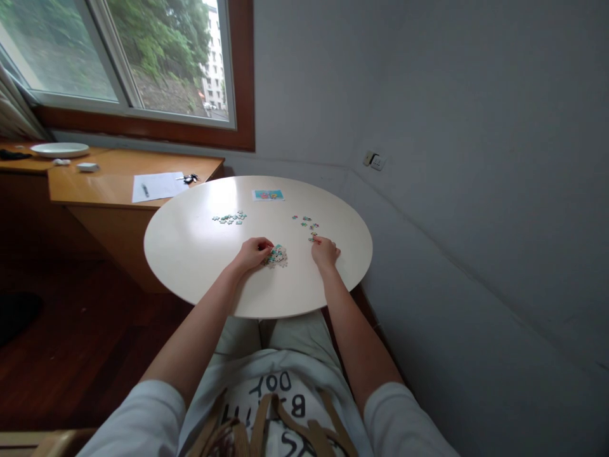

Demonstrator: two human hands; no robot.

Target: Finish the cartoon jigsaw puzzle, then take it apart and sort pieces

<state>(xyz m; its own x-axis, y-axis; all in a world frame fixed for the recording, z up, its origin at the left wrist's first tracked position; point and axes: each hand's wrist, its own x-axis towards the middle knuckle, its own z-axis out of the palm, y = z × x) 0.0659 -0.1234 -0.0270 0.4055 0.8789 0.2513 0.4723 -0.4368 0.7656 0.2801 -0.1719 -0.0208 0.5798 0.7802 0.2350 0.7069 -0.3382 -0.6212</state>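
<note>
A heap of jigsaw puzzle pieces (277,256), mostly pale with some teal, lies near the middle of the round white table (200,266). At its left edge is my left hand (254,253), fingers bent and closed; what they pinch is too small to tell. To the right, my right hand (326,252) is closed, its fingertips on a small jigsaw puzzle piece (312,238) at the tabletop. Several loose coloured pieces (305,224) are scattered just beyond it. Another group of teal-tinted pieces (231,218) is spread at the table's left.
A small picture card (268,195) in blue, pink and yellow lies at the table's far side. On the wooden desk (111,181) are a white sheet (159,186) with a pen, keys (190,179), a white box (87,167) and a plate (60,150). A wall stands close at right.
</note>
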